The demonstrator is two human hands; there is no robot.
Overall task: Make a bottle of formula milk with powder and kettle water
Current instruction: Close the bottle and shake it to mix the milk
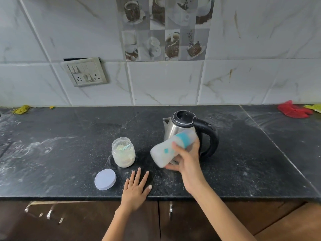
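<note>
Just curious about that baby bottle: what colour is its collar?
Teal-blue, on the baby bottle the right hand grips; head view.

Dark counter (69, 153): kettle (180, 129), powder jar (123, 154), lid (105, 179), red cloth (293, 110).

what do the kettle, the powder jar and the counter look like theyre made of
Kettle: brushed stainless steel body by its streaky grey sheen, with a glossy black handle and lid that look like plastic.
Powder jar: clear, see-through walls showing pale powder inside; glass or clear plastic, hard to tell.
Counter: dark speckled stone, likely granite, with a dull finish dusted with white smears.
</note>
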